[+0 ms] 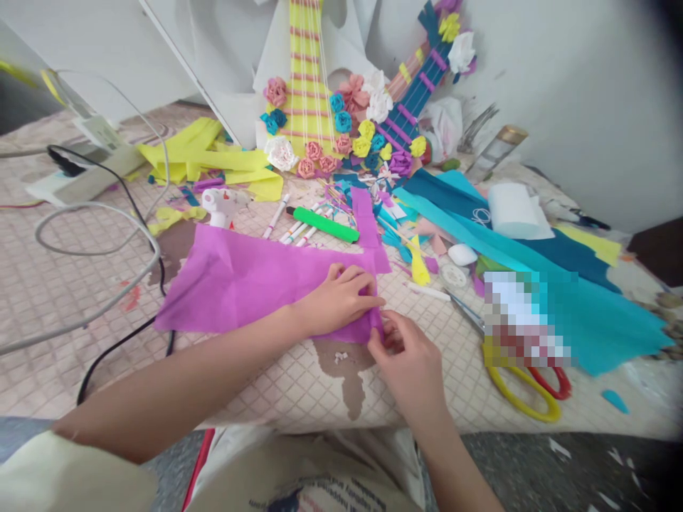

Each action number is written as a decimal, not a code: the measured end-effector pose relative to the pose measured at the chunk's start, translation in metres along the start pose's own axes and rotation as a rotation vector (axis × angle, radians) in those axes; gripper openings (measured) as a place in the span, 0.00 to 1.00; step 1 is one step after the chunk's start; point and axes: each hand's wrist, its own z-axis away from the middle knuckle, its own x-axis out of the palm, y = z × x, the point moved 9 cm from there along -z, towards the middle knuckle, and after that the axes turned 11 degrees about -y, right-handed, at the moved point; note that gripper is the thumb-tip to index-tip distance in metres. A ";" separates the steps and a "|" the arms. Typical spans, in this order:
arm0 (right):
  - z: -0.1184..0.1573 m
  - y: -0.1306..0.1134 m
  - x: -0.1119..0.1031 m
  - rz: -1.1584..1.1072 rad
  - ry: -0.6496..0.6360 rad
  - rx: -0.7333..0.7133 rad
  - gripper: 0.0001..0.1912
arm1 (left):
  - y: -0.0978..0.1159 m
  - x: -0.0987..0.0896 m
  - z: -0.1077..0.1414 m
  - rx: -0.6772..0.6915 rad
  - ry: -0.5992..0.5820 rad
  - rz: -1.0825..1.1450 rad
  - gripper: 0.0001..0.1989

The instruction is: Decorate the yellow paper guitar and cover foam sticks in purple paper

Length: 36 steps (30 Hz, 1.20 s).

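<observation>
A wide sheet of purple crepe paper (256, 277) lies on the table, with faint creases across it. My left hand (344, 299) rests on its right end, fingers bent and pressed together at the edge. At the lower right corner, my right hand (408, 355) pinches the same edge between thumb and fingers. A narrow folded strip of the paper runs between the two hands. The fingertips of my right hand are partly hidden behind the fold. Beyond the sheet lies a narrower purple strip (363, 213).
A green marker (326, 224), several white pens and a white glue gun (218, 206) lie behind the sheet. Scissors (520, 387) with yellow and red handles lie on the right, near teal crepe paper (592, 327). Cables (154, 249) loop at left. Flower-decorated paper guitars (306, 92) stand behind.
</observation>
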 end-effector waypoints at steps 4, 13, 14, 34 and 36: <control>-0.001 0.005 -0.003 -0.096 0.011 0.027 0.08 | 0.001 0.002 -0.003 0.031 0.002 -0.060 0.11; -0.002 0.005 0.000 -0.038 0.008 0.019 0.08 | 0.018 0.001 -0.009 0.283 -0.100 -0.217 0.12; -0.002 0.006 0.000 -0.036 0.001 0.017 0.08 | 0.019 0.001 -0.010 0.306 -0.120 -0.212 0.12; 0.000 0.007 0.006 -0.063 -0.055 0.033 0.11 | 0.022 -0.013 -0.025 0.437 -0.201 -0.213 0.08; 0.000 0.007 0.006 -0.078 -0.059 0.028 0.12 | 0.022 -0.015 -0.026 0.437 -0.208 -0.202 0.07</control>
